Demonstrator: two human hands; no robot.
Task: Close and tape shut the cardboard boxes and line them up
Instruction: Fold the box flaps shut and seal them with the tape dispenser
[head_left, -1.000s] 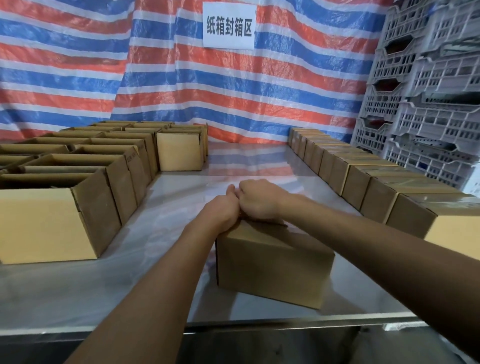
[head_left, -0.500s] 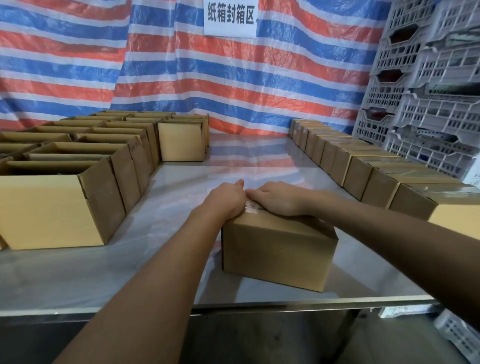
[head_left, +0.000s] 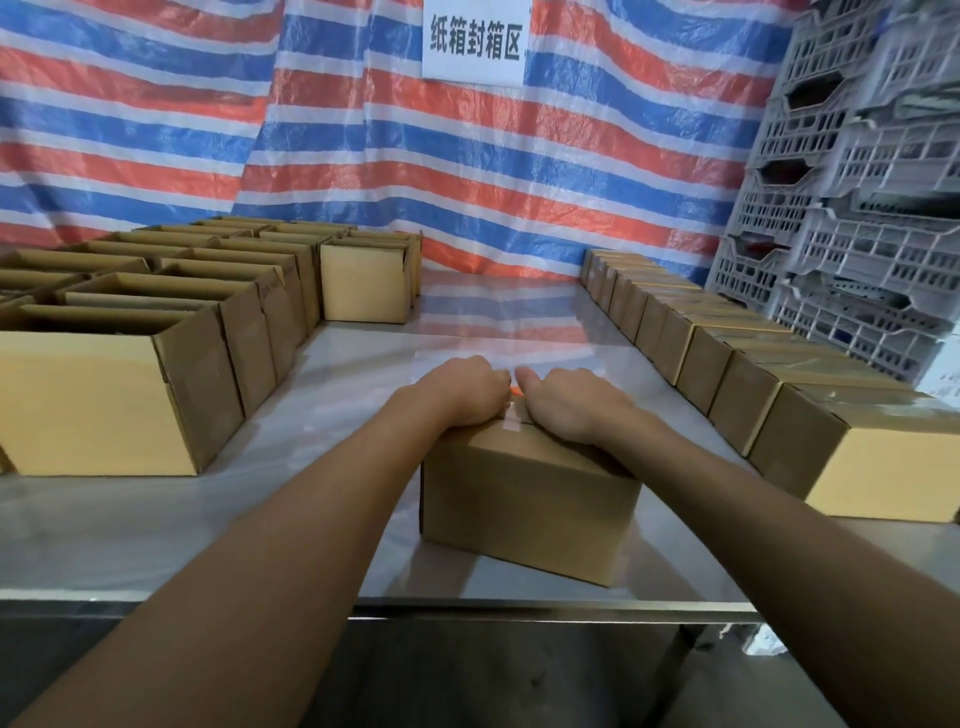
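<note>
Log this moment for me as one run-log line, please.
stage: sealing | box: closed, tape on top seam | left hand: on box top | right hand: on box top | closed row: right | open boxes: left

Both bare arms reach forward from the lower corners and converge at the centre. The left forearm (head_left: 311, 519) runs up and to the right, the right forearm (head_left: 779, 514) up and to the left. The left hand (head_left: 462, 397) lies knuckles up, fingers curled downward out of sight. The right hand (head_left: 569, 408) lies palm down just beside it, thumb pointing toward its neighbour, fingers bent over at the knuckles, tips hidden. A narrow gap separates the two.
</note>
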